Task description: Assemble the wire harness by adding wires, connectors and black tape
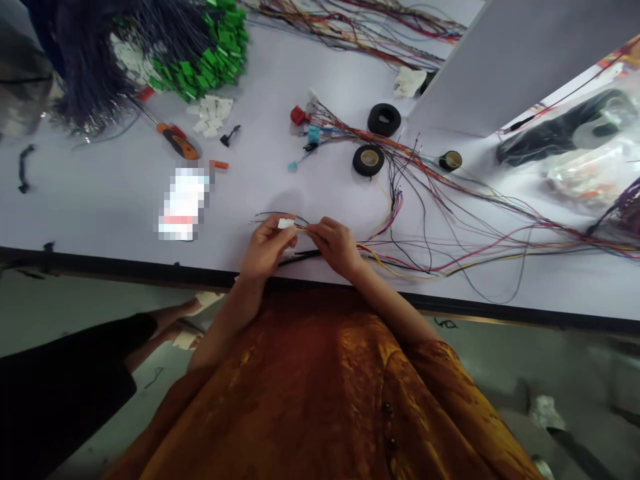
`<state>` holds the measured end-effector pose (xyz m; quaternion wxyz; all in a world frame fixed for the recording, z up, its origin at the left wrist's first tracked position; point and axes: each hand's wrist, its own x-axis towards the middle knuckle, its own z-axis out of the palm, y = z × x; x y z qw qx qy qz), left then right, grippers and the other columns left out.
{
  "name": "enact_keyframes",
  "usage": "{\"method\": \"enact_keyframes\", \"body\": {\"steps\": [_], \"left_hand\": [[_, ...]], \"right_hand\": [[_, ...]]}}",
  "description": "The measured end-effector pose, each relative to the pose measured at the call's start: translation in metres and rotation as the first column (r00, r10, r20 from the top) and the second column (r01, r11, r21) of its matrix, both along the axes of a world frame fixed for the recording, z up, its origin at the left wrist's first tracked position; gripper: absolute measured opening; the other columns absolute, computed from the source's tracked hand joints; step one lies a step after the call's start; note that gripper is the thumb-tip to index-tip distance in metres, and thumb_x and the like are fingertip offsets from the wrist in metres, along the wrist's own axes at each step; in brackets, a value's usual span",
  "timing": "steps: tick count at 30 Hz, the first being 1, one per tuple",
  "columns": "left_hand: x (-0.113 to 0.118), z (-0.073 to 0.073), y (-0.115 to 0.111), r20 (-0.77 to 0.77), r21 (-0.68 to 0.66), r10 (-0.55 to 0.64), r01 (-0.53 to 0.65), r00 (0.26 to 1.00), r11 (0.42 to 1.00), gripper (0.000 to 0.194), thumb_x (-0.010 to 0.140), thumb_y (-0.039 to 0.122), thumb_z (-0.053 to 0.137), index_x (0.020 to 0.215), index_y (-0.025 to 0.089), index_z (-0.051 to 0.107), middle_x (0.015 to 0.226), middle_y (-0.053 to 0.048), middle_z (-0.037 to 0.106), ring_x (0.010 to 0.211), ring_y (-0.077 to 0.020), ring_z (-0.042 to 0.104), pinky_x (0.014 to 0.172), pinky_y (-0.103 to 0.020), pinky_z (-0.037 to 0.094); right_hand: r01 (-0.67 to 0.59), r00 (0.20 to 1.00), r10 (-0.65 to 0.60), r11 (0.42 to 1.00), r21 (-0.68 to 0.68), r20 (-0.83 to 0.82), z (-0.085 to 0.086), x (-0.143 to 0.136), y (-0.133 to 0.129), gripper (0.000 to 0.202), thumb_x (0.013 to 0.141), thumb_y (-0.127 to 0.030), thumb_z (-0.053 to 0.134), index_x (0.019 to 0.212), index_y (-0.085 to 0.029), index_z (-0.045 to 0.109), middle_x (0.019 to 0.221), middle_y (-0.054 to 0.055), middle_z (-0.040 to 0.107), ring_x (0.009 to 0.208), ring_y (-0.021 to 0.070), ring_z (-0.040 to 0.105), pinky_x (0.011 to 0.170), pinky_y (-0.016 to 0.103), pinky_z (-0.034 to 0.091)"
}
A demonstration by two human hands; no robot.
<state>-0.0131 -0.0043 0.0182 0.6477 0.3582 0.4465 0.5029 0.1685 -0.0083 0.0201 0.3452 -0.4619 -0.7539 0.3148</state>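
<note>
My left hand (267,245) is closed, holding a small white connector (286,223) between thumb and fingers near the table's front edge. Just to its right, my right hand (336,245) pinches thin wires (301,229) that run into the connector. The exact fingertip contact is too small to make out. Yellow, red and black wires trail rightward from my right hand along the table. Beyond the hands lies a long wire bundle (400,148), its left end bearing a red connector (299,115) and a light-blue connector (314,134).
Black tape rolls (359,161) sit by the bundle. Left are an orange-handled screwdriver (179,141), a blurred-out bright rectangle (183,203), white connectors (214,113) and green-ended wires (210,70). A grey panel (505,60) rises at right. Another person's legs (145,333) show lower left.
</note>
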Motion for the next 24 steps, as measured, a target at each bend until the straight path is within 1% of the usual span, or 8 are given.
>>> {"method": "enact_keyframes", "body": {"steps": [3, 5, 8, 11, 15, 20, 22, 24], "left_hand": [[0.008, 0.0, 0.0, 0.054, -0.018, 0.112, -0.111, 0.992, 0.994, 0.025, 0.071, 0.031, 0.085, 0.091, 0.021, 0.075, 0.078, 0.001, 0.07, 0.064, -0.0055, 0.062, 0.057, -0.014, 0.052], [0.011, 0.001, 0.001, 0.067, -0.029, 0.175, -0.174, 0.982, 0.984, 0.029, 0.068, 0.034, 0.087, 0.091, 0.021, 0.076, 0.084, 0.0, 0.074, 0.064, -0.0051, 0.065, 0.059, -0.014, 0.054], [0.014, 0.002, 0.001, 0.104, -0.072, 0.215, -0.209, 0.971, 0.975, 0.032, 0.065, 0.034, 0.09, 0.09, 0.021, 0.077, 0.084, 0.0, 0.075, 0.064, -0.005, 0.068, 0.064, -0.013, 0.058], [0.014, 0.001, 0.002, 0.167, -0.109, 0.19, -0.174, 0.967, 0.979, 0.031, 0.063, 0.03, 0.092, 0.09, 0.022, 0.078, 0.091, 0.0, 0.077, 0.068, -0.0048, 0.07, 0.067, -0.012, 0.06], [0.014, -0.003, 0.004, 0.219, -0.154, 0.204, -0.172, 0.954, 0.973, 0.03, 0.063, 0.026, 0.091, 0.089, 0.021, 0.077, 0.087, 0.0, 0.076, 0.069, -0.0053, 0.071, 0.068, -0.012, 0.06], [0.015, -0.006, 0.007, 0.132, -0.098, 0.25, -0.238, 0.959, 0.966, 0.029, 0.069, 0.032, 0.088, 0.092, 0.02, 0.074, 0.082, 0.001, 0.075, 0.066, -0.0062, 0.07, 0.064, -0.014, 0.06], [0.015, -0.007, 0.008, 0.07, -0.019, 0.233, -0.232, 0.97, 0.972, 0.031, 0.071, 0.036, 0.087, 0.093, 0.02, 0.073, 0.08, 0.0, 0.074, 0.065, -0.0076, 0.07, 0.06, -0.016, 0.058], [0.014, -0.008, 0.009, 0.0, 0.056, 0.212, -0.212, 0.977, 0.976, 0.031, 0.073, 0.038, 0.085, 0.095, 0.021, 0.071, 0.081, 0.0, 0.074, 0.065, -0.0091, 0.07, 0.058, -0.018, 0.056]], "right_hand": [[-0.025, 1.0, 0.024, 1.0, -0.018, -0.019, -0.001, 0.015, 0.02, 0.024, 0.099, -0.035, 0.053, 0.101, -0.018, 0.07, 0.086, 0.003, 0.063, 0.077, 0.0131, 0.058, 0.074, 0.025, 0.046], [0.154, 0.988, -0.153, 0.987, -0.034, 0.019, 0.0, 0.036, 0.05, 0.021, 0.097, -0.036, 0.055, 0.095, -0.018, 0.067, 0.086, 0.003, 0.063, 0.077, 0.014, 0.058, 0.076, 0.027, 0.047], [0.571, 0.806, -0.556, 0.821, -0.017, 0.203, 0.001, 0.073, 0.107, 0.016, 0.094, -0.033, 0.059, 0.094, -0.017, 0.06, 0.093, 0.006, 0.062, 0.089, 0.0189, 0.057, 0.088, 0.035, 0.046], [0.718, 0.662, -0.652, 0.694, -0.062, 0.37, 0.001, 0.098, 0.154, 0.023, 0.088, -0.026, 0.067, 0.103, -0.013, 0.056, 0.112, 0.015, 0.06, 0.109, 0.0251, 0.055, 0.099, 0.043, 0.043], [0.716, 0.677, -0.639, 0.686, -0.126, 0.366, 0.001, 0.103, 0.173, 0.023, 0.079, -0.011, 0.066, 0.098, -0.014, 0.054, 0.111, 0.013, 0.058, 0.109, 0.0261, 0.055, 0.1, 0.047, 0.042], [0.652, 0.757, -0.648, 0.74, -0.168, 0.083, 0.011, 0.072, 0.134, 0.025, 0.079, -0.017, 0.062, 0.102, -0.018, 0.052, 0.084, 0.0, 0.055, 0.079, 0.0167, 0.056, 0.08, 0.038, 0.052], [0.481, 0.83, -0.549, 0.794, -0.371, -0.099, 0.017, 0.053, 0.107, 0.03, 0.083, -0.026, 0.06, 0.111, -0.021, 0.052, 0.078, -0.004, 0.054, 0.06, 0.0104, 0.05, 0.056, 0.025, 0.048], [0.216, 0.82, -0.459, 0.801, -0.558, -0.342, 0.023, 0.035, 0.081, 0.038, 0.084, -0.032, 0.059, 0.12, -0.024, 0.051, 0.076, -0.006, 0.052, 0.048, 0.0056, 0.04, 0.041, 0.018, 0.034]]}}
